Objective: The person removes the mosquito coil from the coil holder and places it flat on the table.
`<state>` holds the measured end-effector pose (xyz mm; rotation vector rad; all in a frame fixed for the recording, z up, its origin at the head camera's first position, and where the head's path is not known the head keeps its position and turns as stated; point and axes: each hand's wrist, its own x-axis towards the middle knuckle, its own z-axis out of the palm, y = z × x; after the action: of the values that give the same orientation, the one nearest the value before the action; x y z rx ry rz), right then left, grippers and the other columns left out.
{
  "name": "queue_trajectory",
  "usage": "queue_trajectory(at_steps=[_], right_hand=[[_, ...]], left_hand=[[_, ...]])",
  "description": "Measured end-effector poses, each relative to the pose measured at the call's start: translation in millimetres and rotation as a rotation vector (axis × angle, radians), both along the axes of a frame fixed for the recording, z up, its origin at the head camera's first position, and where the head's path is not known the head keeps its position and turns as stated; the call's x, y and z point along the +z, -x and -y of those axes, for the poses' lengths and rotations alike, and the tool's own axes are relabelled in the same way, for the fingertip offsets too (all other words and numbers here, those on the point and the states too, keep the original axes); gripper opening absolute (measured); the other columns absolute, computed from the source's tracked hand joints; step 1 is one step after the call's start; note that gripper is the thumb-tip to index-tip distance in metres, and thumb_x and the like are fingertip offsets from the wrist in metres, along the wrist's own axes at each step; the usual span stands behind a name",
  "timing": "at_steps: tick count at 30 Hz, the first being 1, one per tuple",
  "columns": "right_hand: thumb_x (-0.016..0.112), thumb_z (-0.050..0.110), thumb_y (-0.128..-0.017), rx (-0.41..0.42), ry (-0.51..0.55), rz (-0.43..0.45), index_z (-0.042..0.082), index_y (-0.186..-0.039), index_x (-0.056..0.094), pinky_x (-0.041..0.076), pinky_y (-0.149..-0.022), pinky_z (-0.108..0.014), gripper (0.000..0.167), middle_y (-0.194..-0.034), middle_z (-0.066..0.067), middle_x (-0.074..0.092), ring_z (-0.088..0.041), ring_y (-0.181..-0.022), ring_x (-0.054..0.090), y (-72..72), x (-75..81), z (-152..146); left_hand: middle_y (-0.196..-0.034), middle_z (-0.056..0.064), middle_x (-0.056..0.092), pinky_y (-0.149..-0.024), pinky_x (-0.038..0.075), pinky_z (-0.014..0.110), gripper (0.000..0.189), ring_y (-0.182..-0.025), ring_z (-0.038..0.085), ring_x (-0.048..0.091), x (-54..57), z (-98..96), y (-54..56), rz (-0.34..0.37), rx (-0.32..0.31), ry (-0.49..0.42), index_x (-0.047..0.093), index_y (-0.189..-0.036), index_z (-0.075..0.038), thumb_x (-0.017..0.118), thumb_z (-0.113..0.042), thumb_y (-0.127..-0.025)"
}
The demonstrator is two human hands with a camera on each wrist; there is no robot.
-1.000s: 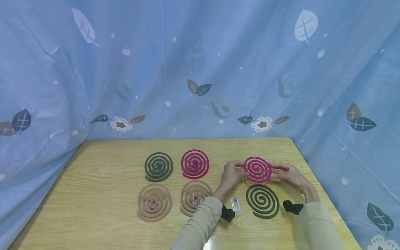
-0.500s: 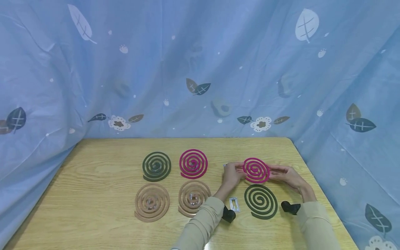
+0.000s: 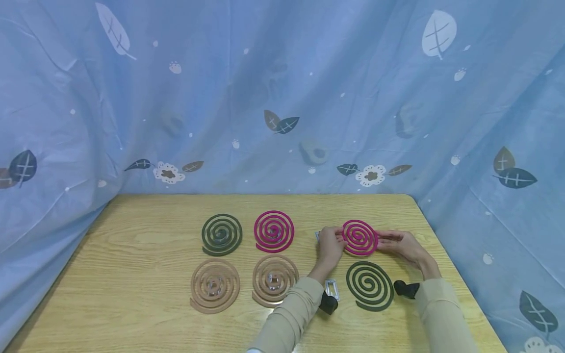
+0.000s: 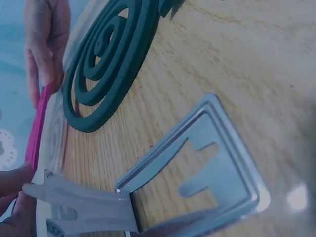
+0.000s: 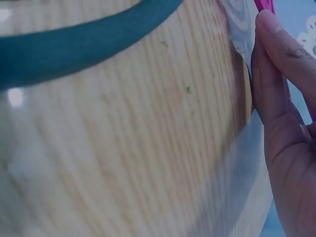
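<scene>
The step in hand looks like steadying the pink coil (image 3: 358, 237) between both hands; the next move likely calls for an even pinch from both sides, so the thin spiral neither tips nor snaps. The left hand (image 3: 331, 247) pinches its left edge and the right hand (image 3: 408, 247) its right edge, so the coil lies between them, seemingly lifted off the table (image 3: 132, 245). A green coil (image 3: 368, 281) lies nearer the person, with a metal stand (image 3: 330, 283) just beside it
</scene>
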<state>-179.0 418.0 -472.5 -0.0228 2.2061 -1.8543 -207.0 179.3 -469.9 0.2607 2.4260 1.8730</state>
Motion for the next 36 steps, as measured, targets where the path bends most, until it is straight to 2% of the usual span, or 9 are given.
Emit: queue_trajectory(at_steps=[7,14,20,31,36], right_hand=[[0.063,-0.004,-0.089,0.006,-0.036,0.002,-0.023,-0.128,0.041,0.054,-0.085,-0.02,0.048,-0.111,-0.009,0.069,-0.007,-0.094,0.067,5.8,1.8,-0.6],[0.064,-0.002,-0.089,0.016,-0.077,0.018,-0.021,-0.129,0.043,0.055,-0.086,-0.023,0.049,-0.112,-0.012,0.068,-0.008,-0.095,0.067,9.7,4.0,1.5],[0.066,-0.001,-0.088,0.021,-0.12,0.037,-0.021,-0.128,0.044,0.056,-0.084,-0.025,0.05,-0.114,-0.023,0.065,-0.01,-0.094,0.067,11.8,8.7,5.8],[0.064,-0.002,-0.09,0.015,-0.088,0.076,-0.021,-0.131,0.04,0.056,-0.085,-0.027,0.052,-0.117,-0.022,0.064,-0.011,-0.094,0.067,13.0,8.5,8.6],[0.063,-0.002,-0.09,0.009,-0.08,0.095,-0.02,-0.133,0.038,0.056,-0.086,-0.028,0.053,-0.12,-0.026,0.061,-0.012,-0.094,0.067,12.9,11.4,10.7]], left_hand=[[-0.097,0.021,0.069,-0.07,0.055,0.014,0.032,-0.083,0.023,0.069,3.6,-0.7,2.3,0.007,-0.006,0.018,0.066,-0.106,0.011,0.069,0.017,-0.075],[-0.095,0.021,0.069,-0.069,0.056,0.014,0.031,-0.081,0.022,0.068,4.2,-2.5,5.2,0.001,0.01,0.061,0.067,-0.103,0.011,0.07,0.018,-0.073],[-0.092,0.021,0.068,-0.068,0.055,0.014,0.031,-0.079,0.02,0.067,0.5,-3.0,7.2,0.006,0.006,0.068,0.066,-0.103,0.013,0.068,0.02,-0.073],[-0.09,0.018,0.068,-0.069,0.055,0.014,0.032,-0.078,0.017,0.065,-5.4,-4.1,10.6,0.012,0.008,0.123,0.067,-0.102,0.011,0.072,0.018,-0.072],[-0.093,0.017,0.065,-0.069,0.054,0.013,0.03,-0.079,0.016,0.065,-6.5,-4.9,11.2,-0.012,0.001,0.178,0.068,-0.101,0.011,0.073,0.016,-0.072]])
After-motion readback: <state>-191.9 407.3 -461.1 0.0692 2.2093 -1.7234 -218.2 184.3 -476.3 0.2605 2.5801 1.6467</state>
